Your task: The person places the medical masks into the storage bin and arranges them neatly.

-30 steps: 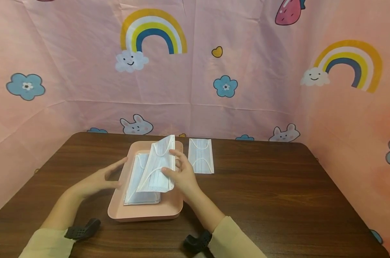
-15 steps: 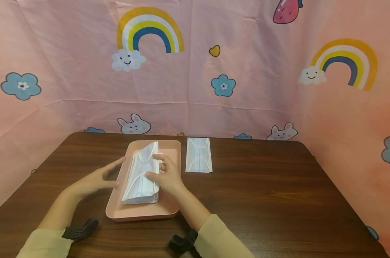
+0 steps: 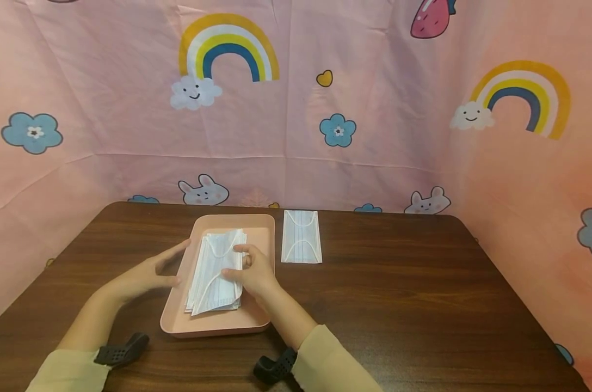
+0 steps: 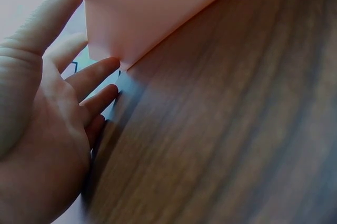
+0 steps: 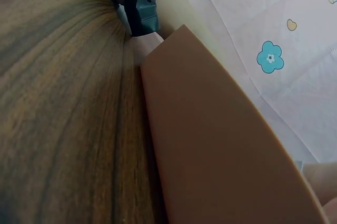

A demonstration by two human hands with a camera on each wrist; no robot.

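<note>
The right hand (image 3: pixel 254 272) lies inside the pink tray (image 3: pixel 217 322), its thumb and fingers curled onto the right edge of the top mask of a stack of white face masks (image 3: pixel 216 272), pinching that top mask as it rests skewed on the pile. The left hand (image 3: pixel 146 275) is beside the tray's left wall with straight, relaxed fingers and holds nothing; in the left wrist view its fingertips (image 4: pixel 108 65) touch the tray's outer wall (image 4: pixel 158 8) where it meets the wood.

The stack sits in the left half of the tray, and the tray stands on the dark wooden counter (image 3: pixel 399 294), left of the middle, with its short side towards the person. A single face mask (image 3: pixel 301 236) lies flat on the counter just beside the tray's far right corner, apart from it, near the far edge. Cream sleeves (image 3: pixel 335 365) cover both forearms, each with a black wrist mount (image 3: pixel 122 351). A pink cloth backdrop (image 3: pixel 384 120) printed with rainbows, flowers and rabbits rises behind the far edge and along both sides of the counter.
</note>
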